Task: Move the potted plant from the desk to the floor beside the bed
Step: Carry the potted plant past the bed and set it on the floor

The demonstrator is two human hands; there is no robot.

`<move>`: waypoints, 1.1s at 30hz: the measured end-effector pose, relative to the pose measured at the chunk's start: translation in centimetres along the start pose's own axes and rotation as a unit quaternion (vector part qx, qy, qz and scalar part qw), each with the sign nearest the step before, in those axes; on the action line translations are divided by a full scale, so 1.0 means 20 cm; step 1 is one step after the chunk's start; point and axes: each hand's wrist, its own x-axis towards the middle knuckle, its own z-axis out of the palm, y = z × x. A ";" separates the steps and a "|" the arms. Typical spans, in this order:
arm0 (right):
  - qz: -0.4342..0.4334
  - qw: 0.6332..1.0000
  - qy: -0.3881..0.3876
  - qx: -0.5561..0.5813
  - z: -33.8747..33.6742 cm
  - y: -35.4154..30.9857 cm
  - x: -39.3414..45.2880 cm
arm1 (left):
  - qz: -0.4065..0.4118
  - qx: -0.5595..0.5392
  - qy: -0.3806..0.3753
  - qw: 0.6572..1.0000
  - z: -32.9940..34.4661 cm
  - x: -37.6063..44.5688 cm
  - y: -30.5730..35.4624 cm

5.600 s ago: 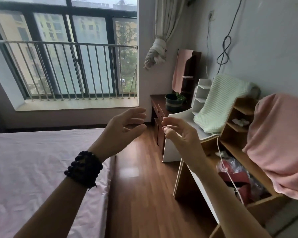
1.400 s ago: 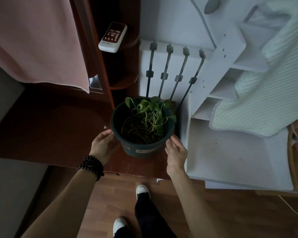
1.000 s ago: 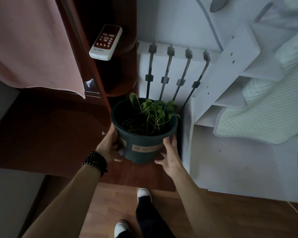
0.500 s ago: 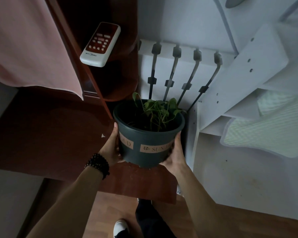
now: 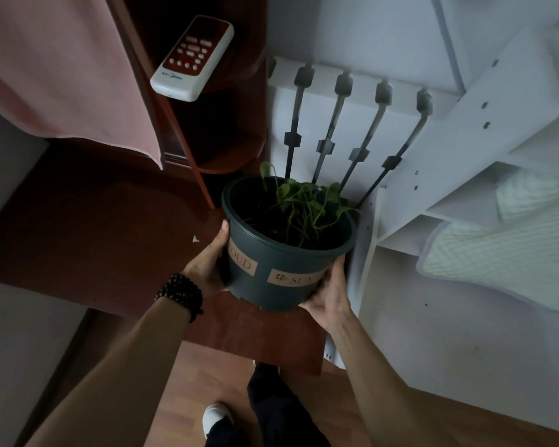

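Observation:
The potted plant [image 5: 281,253] is a dark green plastic pot with pale labels and a small leafy vine. It hangs tilted toward me above the dark red-brown desk [image 5: 94,227], clear of the desktop. My left hand [image 5: 207,266], with a black bead bracelet on the wrist, presses against the pot's left wall. My right hand [image 5: 328,295] cups its lower right side. The bed is out of view.
A white and red remote [image 5: 192,58] lies on a dark wooden shelf above the desk. A pink cloth [image 5: 62,66] hangs at the left. White shelving [image 5: 449,150] and a pale green quilted cloth [image 5: 513,246] stand close on the right. Wooden floor [image 5: 188,382] and my feet are below.
Both hands closed on the pot's sides and raised it off the desktop. It now sits higher and tilts toward me, with its base visible.

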 end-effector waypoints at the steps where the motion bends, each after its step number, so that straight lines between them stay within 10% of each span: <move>1: -0.006 1.000 -0.003 -0.008 0.01 0.00 -0.01 | 0.005 -0.002 0.013 1.000 -0.01 -0.02 -0.01; 19: -0.062 0.978 -0.124 -0.155 0.48 0.13 -0.42 | 0.147 -0.081 0.087 0.982 -0.15 -0.89 -0.08; 33: -0.100 0.894 -0.354 -0.256 1.40 0.52 -1.02 | 0.351 -0.113 0.129 0.920 -0.48 -2.05 0.05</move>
